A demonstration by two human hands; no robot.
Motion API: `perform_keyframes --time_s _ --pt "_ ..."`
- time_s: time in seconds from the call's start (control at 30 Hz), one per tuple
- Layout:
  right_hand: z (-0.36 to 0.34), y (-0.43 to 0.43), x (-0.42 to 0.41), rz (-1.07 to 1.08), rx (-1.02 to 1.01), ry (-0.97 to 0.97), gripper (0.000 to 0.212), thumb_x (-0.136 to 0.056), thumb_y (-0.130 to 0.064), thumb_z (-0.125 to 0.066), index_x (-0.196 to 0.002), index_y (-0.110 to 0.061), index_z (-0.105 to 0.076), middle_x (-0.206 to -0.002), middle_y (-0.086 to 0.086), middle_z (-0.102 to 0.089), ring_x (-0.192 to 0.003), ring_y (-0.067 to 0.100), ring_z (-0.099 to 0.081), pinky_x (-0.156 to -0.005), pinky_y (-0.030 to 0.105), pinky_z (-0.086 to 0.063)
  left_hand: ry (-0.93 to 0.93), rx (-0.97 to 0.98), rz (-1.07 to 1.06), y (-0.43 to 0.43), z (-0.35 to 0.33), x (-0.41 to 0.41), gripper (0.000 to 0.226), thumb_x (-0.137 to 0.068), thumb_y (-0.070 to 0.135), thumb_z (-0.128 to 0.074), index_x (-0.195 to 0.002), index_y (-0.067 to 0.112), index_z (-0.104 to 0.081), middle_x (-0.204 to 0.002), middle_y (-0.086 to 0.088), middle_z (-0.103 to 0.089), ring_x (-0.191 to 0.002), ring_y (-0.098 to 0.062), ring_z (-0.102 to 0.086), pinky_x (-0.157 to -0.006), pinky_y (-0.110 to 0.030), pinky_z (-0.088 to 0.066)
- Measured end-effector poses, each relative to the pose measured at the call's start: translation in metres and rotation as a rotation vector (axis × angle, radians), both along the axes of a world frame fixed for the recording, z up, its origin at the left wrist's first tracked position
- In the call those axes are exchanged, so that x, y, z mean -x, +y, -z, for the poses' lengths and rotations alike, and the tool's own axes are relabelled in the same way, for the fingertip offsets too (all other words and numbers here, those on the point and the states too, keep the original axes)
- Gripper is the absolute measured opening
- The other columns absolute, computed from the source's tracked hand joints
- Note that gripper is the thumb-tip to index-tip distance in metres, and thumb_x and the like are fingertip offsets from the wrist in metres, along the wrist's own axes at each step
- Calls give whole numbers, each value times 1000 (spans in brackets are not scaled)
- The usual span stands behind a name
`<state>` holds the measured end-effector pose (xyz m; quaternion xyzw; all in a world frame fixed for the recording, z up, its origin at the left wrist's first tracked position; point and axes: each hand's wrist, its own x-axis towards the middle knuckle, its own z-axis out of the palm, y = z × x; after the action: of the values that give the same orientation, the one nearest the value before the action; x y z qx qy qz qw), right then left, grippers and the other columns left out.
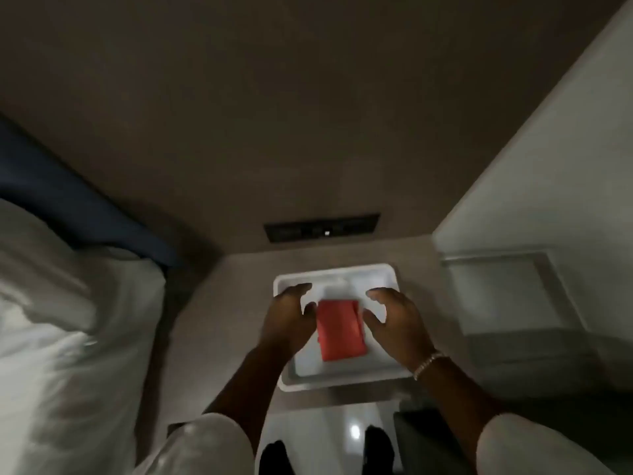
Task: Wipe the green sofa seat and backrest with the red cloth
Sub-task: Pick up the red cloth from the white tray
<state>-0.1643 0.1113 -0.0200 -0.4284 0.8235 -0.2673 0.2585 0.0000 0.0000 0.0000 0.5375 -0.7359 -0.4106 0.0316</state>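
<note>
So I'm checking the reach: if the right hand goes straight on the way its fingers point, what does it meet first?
Probably the red cloth in the white tray: the right hand is open, fingers curled toward the cloth's right edge. Its height above the cloth is unclear.

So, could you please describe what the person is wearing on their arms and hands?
Both forearms are bare below short white sleeves, the left sleeve and the right sleeve. The right wrist carries a light, beaded-looking bracelet. The left hand and right hand are bare, without gloves; the picture is too blurred to tell about rings.
</note>
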Motion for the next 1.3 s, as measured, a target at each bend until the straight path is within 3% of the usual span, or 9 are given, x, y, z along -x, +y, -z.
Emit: perform_keyframes --time_s 0.23,0.4,0.5,0.57,0.83,0.93,1.0,1.13,1.3 --pt "135 -28 -15 203 -109 -47 34 -87 -26 -65 -112 -4 -60 -111 20 -65 -106 35 -60 -88 36 -47 -53 -214 -293 25 143 24 40 -87 22 -61 -126 13 -58 -111 -11 -74 -101 -28 -68 -78 -24 -46" --pt "155 -30 -27 344 -19 -85 32 -89 -8 -61 -120 0 -59 -121 21 -61 -116 35 -55 -101 39 -46 44 -151 -569 40 150 43 37 -86 11 -58 -122 16 -63 -108 -10 -75 -99 -29 -70 -92 -42 -57" --pt "136 -22 -27 475 108 -128 22 -85 3 -61 -105 2 -68 -106 23 -70 -103 37 -64 -94 41 -52 142 -197 -595 46 131 40 40 -81 7 -66 -120 19 -67 -95 -6 -75 -86 -22 -70 -74 -34 -61" --pt "108 -6 -31 566 215 -116 19 -81 6 -64 -98 3 -72 -98 23 -74 -93 36 -68 -87 44 -58 230 -250 -571 54 104 36 44 -77 1 -68 -117 19 -68 -85 0 -73 -75 -17 -69 -57 -24 -57" --pt "-32 147 -50 1058 360 -281 13 -81 4 -68 -93 1 -73 -94 21 -75 -88 34 -70 -83 39 -56 311 -311 -120 164 -38 27 43 -75 7 -76 -113 26 -68 -94 4 -73 -81 -5 -71 -68 -21 -58" --pt "-71 220 -61 1232 436 -321 8 -81 9 -66 -88 9 -70 -90 26 -73 -70 1 -67 -74 14 -52 319 -315 92 223 -73 34 39 -72 3 -73 -93 35 -66 -92 3 -73 -83 -10 -70 -73 -23 -57" --pt "-84 268 -66 1321 475 -364 6 -83 9 -65 -88 7 -68 -86 23 -70 -58 -9 -58 -67 6 -48 297 -338 184 260 -84 38 36 -71 6 -75 -96 31 -67 -94 0 -74 -82 -11 -69 -74 -24 -56" --pt "-93 391 -74 1392 483 -394 6 -84 9 -65 -89 7 -66 -73 8 -61 -51 -7 -52 -67 16 -47 314 -445 270 368 -86 38 38 -68 4 -75 -104 15 -71 -93 -9 -74 -80 -17 -67 -77 -36 -58" --pt "-76 568 -88 1477 425 -381 11 -83 13 -64 -85 2 -67 -61 -1 -53 -49 -5 -49 -64 15 -43 321 -559 294 541 -56 30 36 -71 -5 -74 -102 14 -70 -84 3 -71 -67 3 -66 -61 -11 -51"
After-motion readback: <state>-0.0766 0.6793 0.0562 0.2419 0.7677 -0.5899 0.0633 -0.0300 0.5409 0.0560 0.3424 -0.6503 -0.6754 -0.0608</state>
